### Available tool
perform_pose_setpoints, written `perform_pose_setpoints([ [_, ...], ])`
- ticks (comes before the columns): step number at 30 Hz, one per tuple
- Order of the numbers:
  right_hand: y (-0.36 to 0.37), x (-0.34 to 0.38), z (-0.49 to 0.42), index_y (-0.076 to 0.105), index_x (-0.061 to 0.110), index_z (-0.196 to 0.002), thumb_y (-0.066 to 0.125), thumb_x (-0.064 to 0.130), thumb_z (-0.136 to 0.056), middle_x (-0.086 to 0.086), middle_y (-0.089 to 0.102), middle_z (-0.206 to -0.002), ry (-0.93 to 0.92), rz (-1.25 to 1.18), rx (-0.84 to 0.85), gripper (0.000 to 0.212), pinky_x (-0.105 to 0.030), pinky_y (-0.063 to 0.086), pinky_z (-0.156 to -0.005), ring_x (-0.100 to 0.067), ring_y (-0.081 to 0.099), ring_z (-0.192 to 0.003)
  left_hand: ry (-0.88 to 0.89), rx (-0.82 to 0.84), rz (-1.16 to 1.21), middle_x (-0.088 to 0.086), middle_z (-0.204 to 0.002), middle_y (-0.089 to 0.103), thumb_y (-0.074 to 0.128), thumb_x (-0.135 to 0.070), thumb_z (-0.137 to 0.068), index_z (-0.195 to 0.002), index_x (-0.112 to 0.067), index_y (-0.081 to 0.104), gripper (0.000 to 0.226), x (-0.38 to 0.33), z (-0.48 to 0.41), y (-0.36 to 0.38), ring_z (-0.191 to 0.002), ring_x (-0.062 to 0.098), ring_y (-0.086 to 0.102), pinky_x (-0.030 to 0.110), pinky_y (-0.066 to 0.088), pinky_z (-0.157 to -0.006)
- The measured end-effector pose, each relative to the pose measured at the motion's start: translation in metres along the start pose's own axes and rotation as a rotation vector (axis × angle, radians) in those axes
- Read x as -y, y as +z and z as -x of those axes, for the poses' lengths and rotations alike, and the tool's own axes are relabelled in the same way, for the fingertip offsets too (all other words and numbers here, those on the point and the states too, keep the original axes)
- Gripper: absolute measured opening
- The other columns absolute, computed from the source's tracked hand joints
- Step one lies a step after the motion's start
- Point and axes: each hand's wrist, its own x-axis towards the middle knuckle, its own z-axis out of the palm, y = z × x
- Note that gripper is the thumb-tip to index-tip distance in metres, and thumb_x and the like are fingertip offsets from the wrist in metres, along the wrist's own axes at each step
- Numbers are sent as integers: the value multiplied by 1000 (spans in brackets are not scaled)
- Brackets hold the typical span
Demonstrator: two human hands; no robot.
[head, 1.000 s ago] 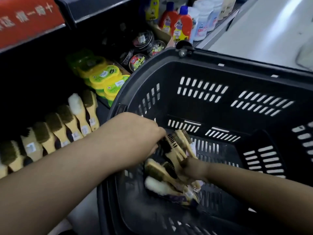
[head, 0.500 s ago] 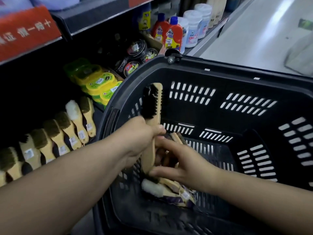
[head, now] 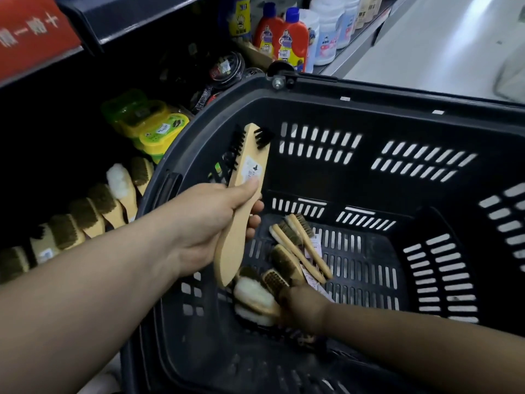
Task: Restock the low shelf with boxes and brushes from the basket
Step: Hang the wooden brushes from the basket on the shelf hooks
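Note:
My left hand (head: 210, 220) grips a long wooden brush with black bristles (head: 247, 177) by its handle, holding it upright over the left side of the black plastic basket (head: 369, 103). Several wooden brushes (head: 287, 263) lie in a heap on the basket floor, some with brown bristles, some with white wool. My right hand (head: 305, 309) is down in that heap, fingers curled around a wool-headed brush (head: 252, 297). To the left, the low shelf holds a row of wooden brushes (head: 93, 211) standing side by side.
Yellow-green sponge boxes (head: 150, 123) sit on the shelf behind the brush row, with round black tins (head: 227, 69) and red bottles (head: 284, 38) farther back. A red price strip (head: 31, 32) edges the upper shelf. Pale floor (head: 426, 46) lies beyond the basket.
My left hand has lifted the black-bristled brush out of the heap and turned its back toward me. My right hand let go of it and dropped back down into the brush heap.

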Motion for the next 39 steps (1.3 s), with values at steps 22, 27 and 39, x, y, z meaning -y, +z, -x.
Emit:
perform_pose_setpoints([
  [22, -131, 55, 99, 65, 9, -103, 52, 16, -83, -5, 70, -87, -449, -1744, -52, 24, -24, 56, -75, -13, 66, -77, -49, 80, 90, 20, -106, 69, 46, -22, -96, -109, -8, 65, 27, 4, 3, 5, -101, 33, 66, 43, 53, -88],
  [27, -139, 58, 93, 60, 7, -90, 62, 18, -75, -1, 67, -70, -434, -1571, -210, 18, -17, 52, -54, -8, 63, -58, -26, 287, 23, 14, -106, 71, 58, -35, -81, -118, -17, 59, 41, 3, 7, 3, -94, 24, 69, 36, 58, -78],
  [39, -113, 18, 47, 61, 14, -93, 61, 27, -85, -2, 60, -82, -292, -1051, -118, 15, -21, 47, -60, -8, 55, -65, 117, 87, -279, 12, -91, 72, 66, 12, -73, -113, -15, 56, 49, 6, 5, 0, -75, 21, 69, 27, 53, -53],
])
